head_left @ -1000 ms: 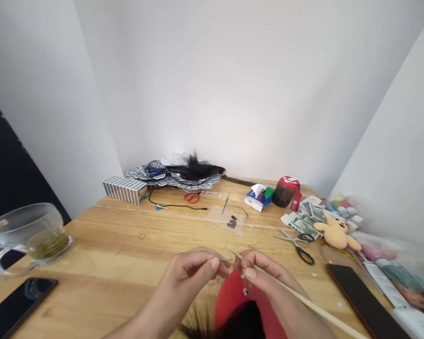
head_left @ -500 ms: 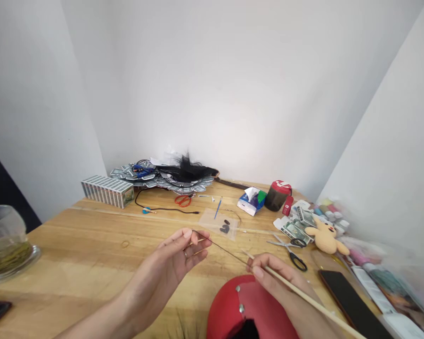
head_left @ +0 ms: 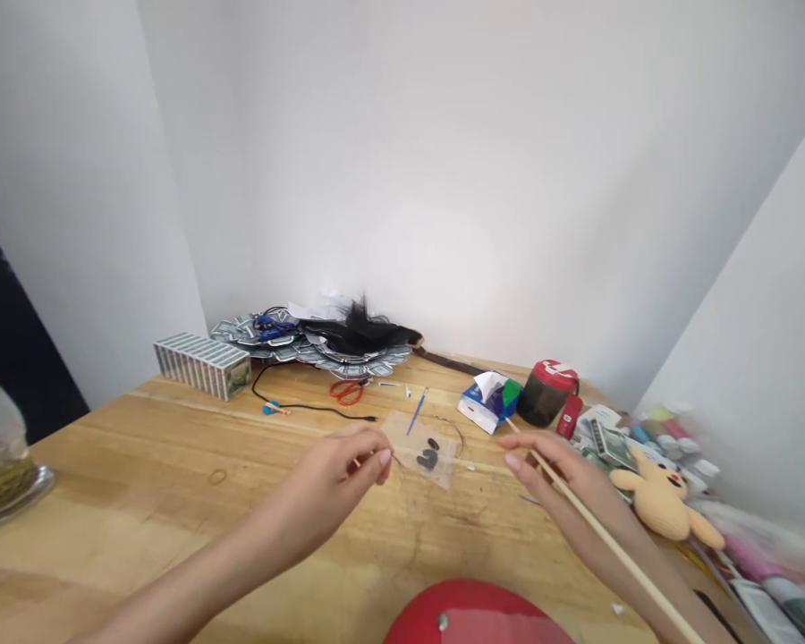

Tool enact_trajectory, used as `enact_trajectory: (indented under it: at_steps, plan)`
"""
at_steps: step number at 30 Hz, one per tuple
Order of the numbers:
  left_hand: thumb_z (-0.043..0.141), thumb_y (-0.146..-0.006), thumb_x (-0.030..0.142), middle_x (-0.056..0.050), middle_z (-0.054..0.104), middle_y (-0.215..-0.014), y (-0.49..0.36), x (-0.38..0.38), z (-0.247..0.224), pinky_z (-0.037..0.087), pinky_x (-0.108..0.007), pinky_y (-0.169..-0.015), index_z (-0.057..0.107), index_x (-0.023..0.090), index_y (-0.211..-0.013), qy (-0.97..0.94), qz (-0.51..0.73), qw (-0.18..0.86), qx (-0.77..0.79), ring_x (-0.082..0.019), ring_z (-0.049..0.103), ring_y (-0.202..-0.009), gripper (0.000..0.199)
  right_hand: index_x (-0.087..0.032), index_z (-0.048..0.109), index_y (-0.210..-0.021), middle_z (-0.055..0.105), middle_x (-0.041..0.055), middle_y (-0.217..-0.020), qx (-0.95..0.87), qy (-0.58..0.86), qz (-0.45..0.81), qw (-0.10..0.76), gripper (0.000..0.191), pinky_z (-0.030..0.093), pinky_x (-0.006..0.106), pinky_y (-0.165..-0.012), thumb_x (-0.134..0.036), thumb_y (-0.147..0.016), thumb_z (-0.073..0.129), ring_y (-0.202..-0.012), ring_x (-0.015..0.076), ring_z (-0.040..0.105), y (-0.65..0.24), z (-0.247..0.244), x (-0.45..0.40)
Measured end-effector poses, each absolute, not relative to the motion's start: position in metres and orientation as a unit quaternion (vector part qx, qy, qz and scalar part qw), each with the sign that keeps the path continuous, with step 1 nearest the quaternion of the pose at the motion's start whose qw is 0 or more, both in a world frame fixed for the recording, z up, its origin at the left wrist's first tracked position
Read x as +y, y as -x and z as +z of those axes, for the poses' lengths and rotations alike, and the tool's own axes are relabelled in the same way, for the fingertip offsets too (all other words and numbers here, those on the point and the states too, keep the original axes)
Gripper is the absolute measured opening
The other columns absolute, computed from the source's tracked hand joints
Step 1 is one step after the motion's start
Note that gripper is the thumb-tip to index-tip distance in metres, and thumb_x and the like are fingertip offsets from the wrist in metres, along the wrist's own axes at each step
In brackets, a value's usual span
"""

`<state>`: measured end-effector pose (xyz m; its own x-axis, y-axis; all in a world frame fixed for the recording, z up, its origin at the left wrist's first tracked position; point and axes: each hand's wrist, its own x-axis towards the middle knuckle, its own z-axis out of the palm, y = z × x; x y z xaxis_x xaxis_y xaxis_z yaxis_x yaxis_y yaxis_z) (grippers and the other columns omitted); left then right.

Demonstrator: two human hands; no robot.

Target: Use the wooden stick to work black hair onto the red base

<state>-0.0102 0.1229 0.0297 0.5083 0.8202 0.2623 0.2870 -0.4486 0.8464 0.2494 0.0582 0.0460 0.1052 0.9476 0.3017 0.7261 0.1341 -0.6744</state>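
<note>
My left hand (head_left: 349,470) is closed in a pinch over the middle of the table. A short bit of a thin dark strand (head_left: 397,461) shows at its fingertips; the rest is hidden or too fine to see. My right hand (head_left: 560,474) holds a long pale wooden stick (head_left: 614,543), which slants up to the left past the index finger. Its thumb and index tips are slightly apart. Below and between my hands is a red rounded shell (head_left: 473,617) with a silver stud, cut off by the bottom edge. Ahead of my left hand lies a clear plastic sheet (head_left: 409,434) with small dark oval pieces (head_left: 427,458).
A blue thin stick (head_left: 417,411), orange-handled scissors (head_left: 347,392) and a black cable (head_left: 322,410) lie farther back. A tissue pack (head_left: 488,402), a red-lidded container (head_left: 548,394) and a plush toy (head_left: 664,501) stand right. A glass vessel (head_left: 0,447) sits far left.
My hands have moved apart, the right one going right and up with the stick. The strand no longer stretches between them. The view has shifted, with the red shell lower.
</note>
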Motion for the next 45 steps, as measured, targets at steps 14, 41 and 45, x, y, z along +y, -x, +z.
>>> enact_trajectory:
  at_steps: [14, 41, 45]
  plan:
    - [0.043, -0.094, 0.023, -0.002, 0.061, -0.082, -0.025, 0.127, 0.037, 0.038, -0.027, -0.073, 0.061, 0.019, -0.071, -0.828, 0.316, 0.343, 0.312, -0.018, 0.056, -0.082, 0.029, -0.023, 0.072, -0.084, 0.066, 0.0022, -0.085, -0.741, 0.551, 0.185, 0.338, 0.010, 0.048, 0.031, -0.073, -0.031, -0.083, 0.067, -0.079, 0.0199, 0.064, -0.200, 0.050, 0.083]
    - [0.045, -0.096, 0.039, 0.005, 0.041, -0.066, -0.054, 0.098, 0.010, 0.032, -0.021, -0.057, 0.053, 0.019, -0.079, -0.667, 0.410, 0.555, 0.281, -0.010, 0.038, -0.062, 0.029, -0.024, 0.057, -0.080, 0.057, 0.0000, -0.083, -0.700, 0.555, 0.141, 0.427, 0.014, 0.041, 0.029, -0.070, -0.026, -0.092, 0.050, -0.079, 0.0182, 0.056, -0.203, 0.045, 0.057]
    - [0.043, -0.098, 0.033, 0.004, 0.052, -0.070, -0.042, 0.091, 0.008, 0.035, -0.022, -0.062, 0.057, 0.020, -0.084, -0.768, 0.363, 0.427, 0.310, -0.011, 0.048, -0.066, 0.024, -0.024, 0.054, -0.078, 0.057, -0.0001, -0.081, -0.680, 0.580, 0.184, 0.410, 0.016, 0.039, 0.030, -0.068, -0.031, -0.092, 0.049, -0.077, 0.0188, 0.054, -0.206, 0.042, 0.053]
